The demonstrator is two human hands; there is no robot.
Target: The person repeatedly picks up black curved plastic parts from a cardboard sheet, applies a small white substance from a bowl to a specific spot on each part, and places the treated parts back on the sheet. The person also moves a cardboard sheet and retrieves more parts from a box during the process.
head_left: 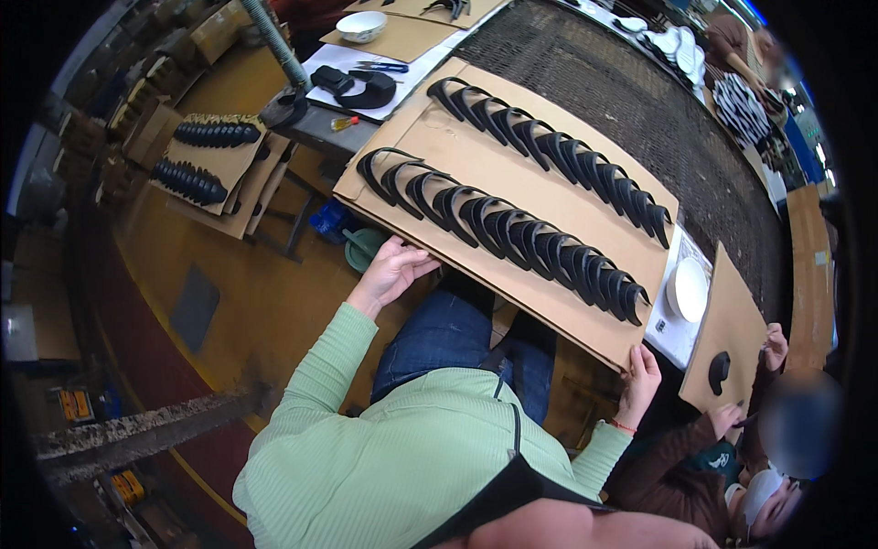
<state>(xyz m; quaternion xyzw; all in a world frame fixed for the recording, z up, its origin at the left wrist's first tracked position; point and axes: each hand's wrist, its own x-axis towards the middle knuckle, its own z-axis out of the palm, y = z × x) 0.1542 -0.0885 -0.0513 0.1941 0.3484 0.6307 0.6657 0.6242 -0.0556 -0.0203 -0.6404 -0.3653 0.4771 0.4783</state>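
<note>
A large cardboard sheet (457, 157) lies in front of me, its far part over a dark mesh belt. Two rows of black curved pieces rest on it: a far row (558, 151) and a near row (498, 224), the pieces overlapping one another. At the sheet's near left edge, my left hand (395, 272) is closed on the cardboard, fingers partly hidden below it. My right hand (638, 382) pinches the near right corner, thumb by the edge. The edge looks layered; whether there is more than one sheet I cannot tell.
The mesh belt (585, 64) runs along the far side. White bowls (688, 289) (362, 26) stand at right and far left. A co-worker on the right holds another cardboard sheet (729, 329) with a black piece. A loaded rack (215, 160) and metal pole (274, 41) stand left.
</note>
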